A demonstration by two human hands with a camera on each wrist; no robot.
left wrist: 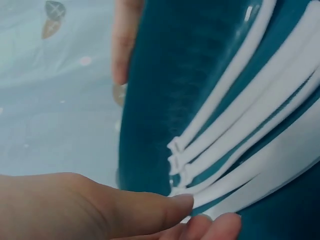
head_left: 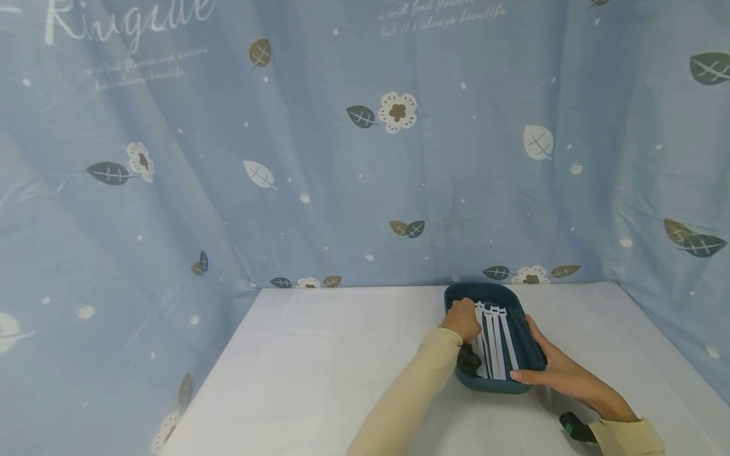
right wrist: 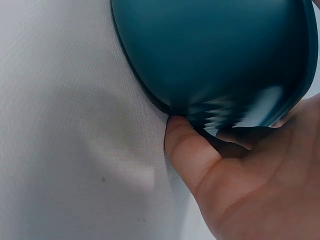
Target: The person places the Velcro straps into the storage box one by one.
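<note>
A teal plastic basket (head_left: 527,354) stands on the table with several long white strips (head_left: 495,342) lying lengthwise in it, their notched ends toward the back. My left hand (head_left: 463,320) reaches over the basket's left side. In the left wrist view, its thumb and fingertips (left wrist: 225,224) pinch one white strip (left wrist: 240,182) close to the notched ends. On the other side, my right hand (head_left: 561,373) grips the basket at its front right, thumb over the rim and fingers along the outer wall. The right wrist view has the thumb (right wrist: 185,137) against the basket's rim.
A white cloth covers the table (head_left: 319,373). Behind it and at both sides hangs a blue curtain (head_left: 342,158) with leaves and flowers, close to the basket's far end. Dark wrist cameras sit at the left wrist (head_left: 469,362) and right wrist (head_left: 576,428).
</note>
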